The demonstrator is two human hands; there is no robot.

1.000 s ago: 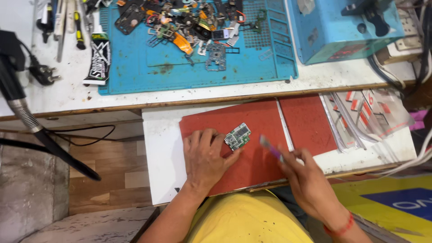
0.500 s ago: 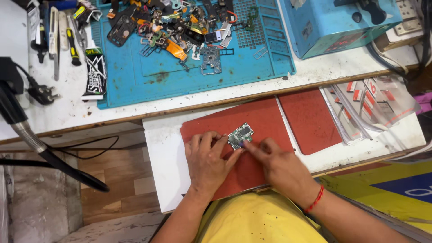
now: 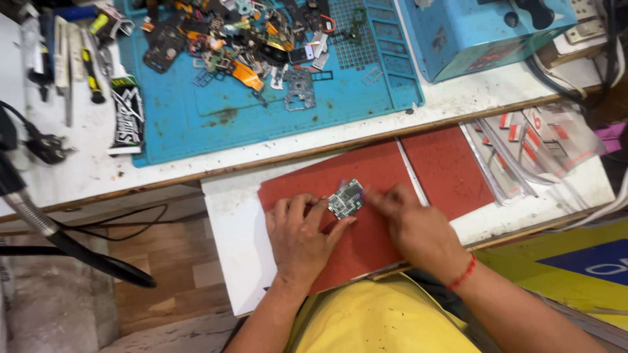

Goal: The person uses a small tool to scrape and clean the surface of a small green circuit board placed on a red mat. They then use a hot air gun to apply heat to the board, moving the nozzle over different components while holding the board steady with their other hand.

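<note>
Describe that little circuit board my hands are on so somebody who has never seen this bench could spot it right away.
Start at the red mat on the white pull-out shelf, just below the big blue work mat. The small circuit board lies between the left hand and the right hand, both touching it. It is the only greenish, silver-patched piece on the red mat; the other loose parts are heaped on the blue one.

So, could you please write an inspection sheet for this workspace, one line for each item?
Surface: red rectangular mat on a white pull-out board.
Job's things: small green circuit board lying on the mat.
Clutter: heap of small phone parts on a blue silicone mat; screwdrivers at its left.
Hands: left hand flat, fingertips touching the board; right hand blurred beside it.
Cables: black cable under the bench.
Surroundings: blue metal box, wooden floor.
</note>
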